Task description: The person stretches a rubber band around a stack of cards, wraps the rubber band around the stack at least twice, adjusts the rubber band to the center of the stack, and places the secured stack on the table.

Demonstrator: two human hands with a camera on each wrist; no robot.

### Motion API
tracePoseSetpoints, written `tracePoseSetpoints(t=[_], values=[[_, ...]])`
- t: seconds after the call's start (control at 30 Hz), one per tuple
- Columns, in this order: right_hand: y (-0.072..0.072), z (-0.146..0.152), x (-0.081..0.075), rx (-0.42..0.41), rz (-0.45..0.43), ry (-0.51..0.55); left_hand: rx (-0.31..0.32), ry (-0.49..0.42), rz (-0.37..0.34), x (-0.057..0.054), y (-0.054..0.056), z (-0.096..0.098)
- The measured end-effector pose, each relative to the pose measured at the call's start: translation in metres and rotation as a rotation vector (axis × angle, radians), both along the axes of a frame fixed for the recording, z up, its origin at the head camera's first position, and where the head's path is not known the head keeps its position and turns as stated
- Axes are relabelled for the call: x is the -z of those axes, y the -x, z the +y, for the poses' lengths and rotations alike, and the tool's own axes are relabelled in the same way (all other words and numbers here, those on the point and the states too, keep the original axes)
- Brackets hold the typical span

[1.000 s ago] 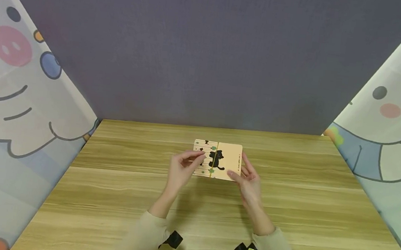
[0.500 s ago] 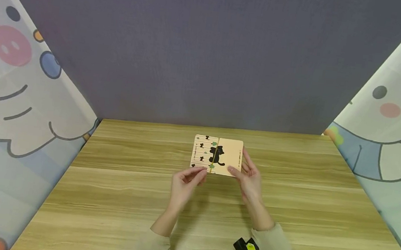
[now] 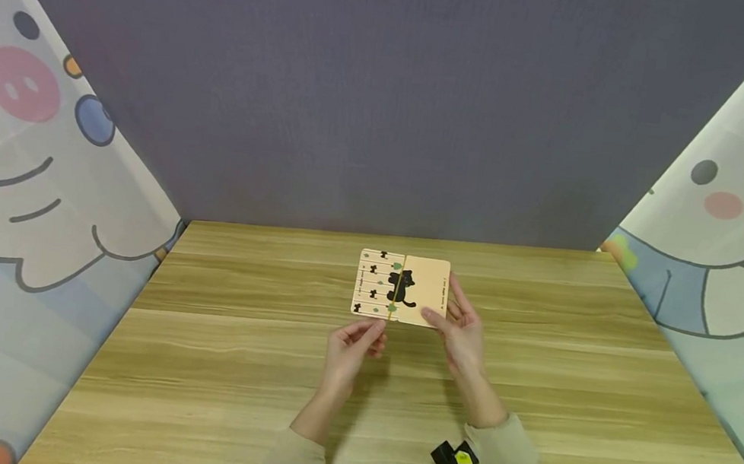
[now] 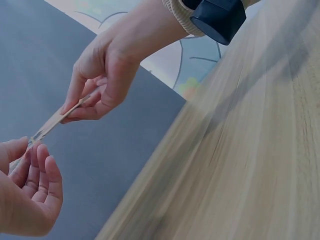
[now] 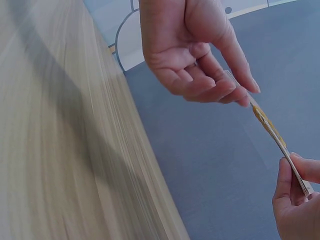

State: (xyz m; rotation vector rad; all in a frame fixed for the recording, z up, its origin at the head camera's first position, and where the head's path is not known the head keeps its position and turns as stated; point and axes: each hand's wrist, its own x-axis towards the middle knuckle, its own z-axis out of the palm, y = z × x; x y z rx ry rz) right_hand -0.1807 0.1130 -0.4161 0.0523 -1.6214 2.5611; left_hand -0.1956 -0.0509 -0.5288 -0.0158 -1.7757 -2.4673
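A thin cream notebook (image 3: 431, 285), with a black cat and a striped left part, is held above the table. Across its cover runs a narrow yellow rubber band (image 3: 397, 288). My right hand (image 3: 466, 337) grips the right end, thumb on the cover and fingers behind. At the near edge, the thumb and index fingertip of my left hand (image 3: 350, 352) pinch the band where it passes over that edge. In the right wrist view the notebook (image 5: 295, 172) is seen edge-on, with the yellow band bunched along it between the hands.
The wood-grain table (image 3: 212, 367) lies under both hands. A dark grey panel (image 3: 401, 97) stands behind it, and cartoon-printed sheets (image 3: 8, 221) hang at both sides. A black wrist camera (image 3: 455, 457) is on the right sleeve.
My left hand has moved from over the striped part down to the band at the near edge. The notebook has shifted slightly away, still held in my right hand.
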Motion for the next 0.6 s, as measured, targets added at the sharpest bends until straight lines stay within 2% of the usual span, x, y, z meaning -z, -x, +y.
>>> tracePoseSetpoints(t=[0.1, 0.17, 0.23, 0.27, 0.37, 0.47, 0.5, 0.6], values=[[0.000, -0.001, -0.005, 0.002, -0.072, 0.003, -0.010, -0.020, -0.025, -0.005, -0.001, 0.003], [-0.001, -0.001, -0.005, 0.003, -0.087, 0.000, -0.023, -0.028, -0.040, -0.007, -0.001, 0.005], [-0.001, -0.001, -0.002, 0.003, -0.060, -0.010, -0.040, -0.038, -0.048, -0.006, -0.001, 0.007], [0.006, 0.002, 0.014, -0.017, -0.020, 0.014, -0.050, -0.044, -0.048, -0.005, -0.001, 0.008], [0.012, 0.006, 0.032, -0.046, 0.070, 0.044, -0.075, -0.052, -0.047, -0.004, -0.001, 0.012], [0.019, 0.010, 0.047, -0.076, 0.118, 0.085, -0.086, -0.058, -0.044, -0.006, -0.003, 0.015], [0.016, 0.008, 0.042, -0.070, 0.123, 0.077, -0.086, -0.057, -0.044, -0.006, -0.003, 0.015], [0.019, 0.008, 0.047, -0.065, 0.130, 0.070, -0.071, -0.048, -0.047, -0.008, -0.005, 0.017]])
